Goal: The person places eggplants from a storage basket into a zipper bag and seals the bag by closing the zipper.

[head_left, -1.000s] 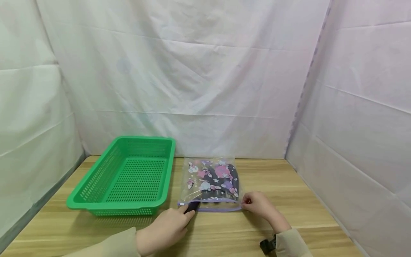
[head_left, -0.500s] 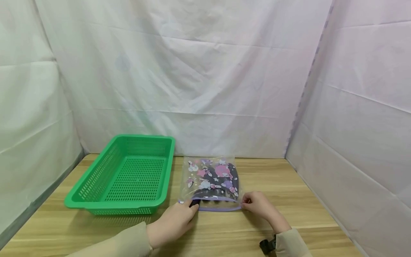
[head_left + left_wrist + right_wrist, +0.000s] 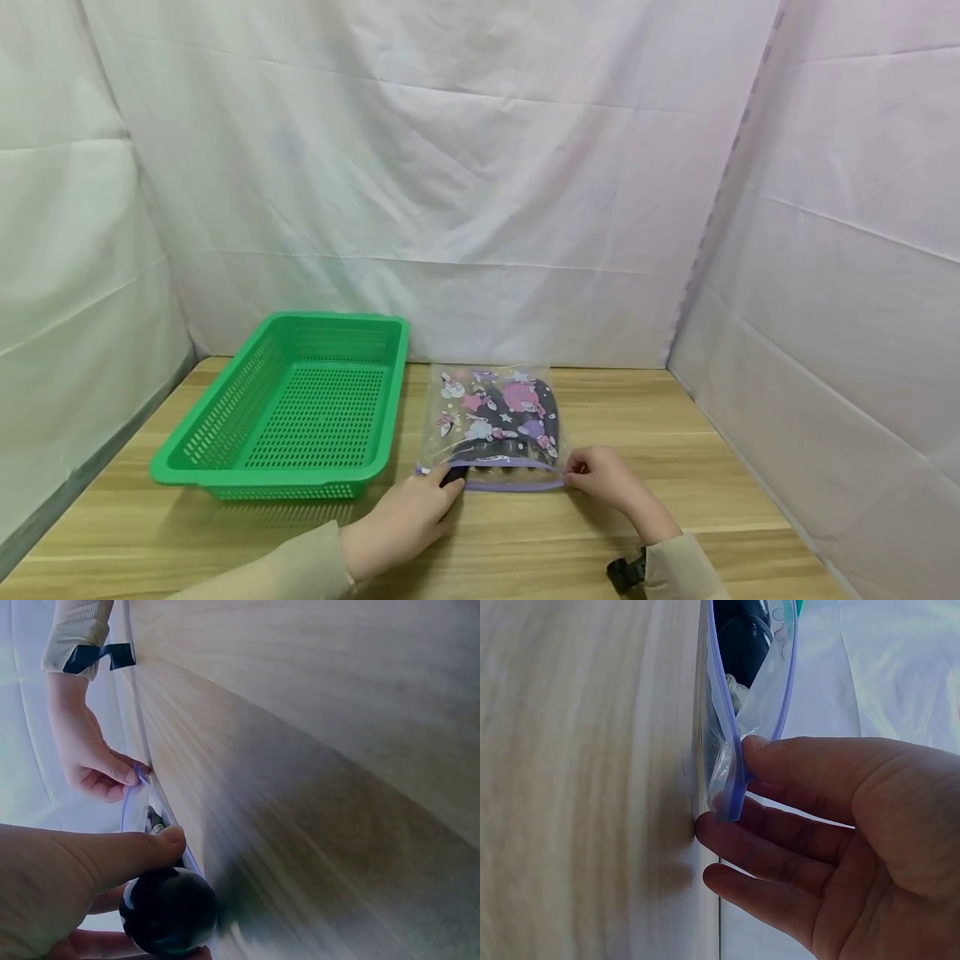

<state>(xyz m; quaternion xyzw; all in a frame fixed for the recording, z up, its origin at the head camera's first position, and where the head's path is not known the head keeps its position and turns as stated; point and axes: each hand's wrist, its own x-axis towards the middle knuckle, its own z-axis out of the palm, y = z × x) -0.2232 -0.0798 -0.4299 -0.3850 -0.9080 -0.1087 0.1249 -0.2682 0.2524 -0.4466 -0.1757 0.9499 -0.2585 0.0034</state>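
Note:
A clear zip bag (image 3: 474, 402), printed with cartoon figures and stars, lies flat on the table with dark, bulky contents inside. Its purple-edged mouth (image 3: 517, 487) faces me and gapes open. My left hand (image 3: 401, 521) holds a black, glossy, round-ended thing (image 3: 169, 911) between thumb and fingers at the left part of the mouth. Most of that thing's length is hidden by the bag and the hand, so I cannot tell its kind. With thumb and fingers, my right hand (image 3: 607, 479) pinches the right corner of the purple edge (image 3: 739, 776).
A green perforated basket (image 3: 393, 400) stands left of the bag, close to my left forearm. White cloth (image 3: 480, 192) hangs behind the wooden table (image 3: 645, 417) and along both sides. A black strap (image 3: 626, 573) sits on my right wrist.
My left hand has moved slightly right and forward with the black thing, and less of it now shows outside the bag. The right hand stays at its corner.

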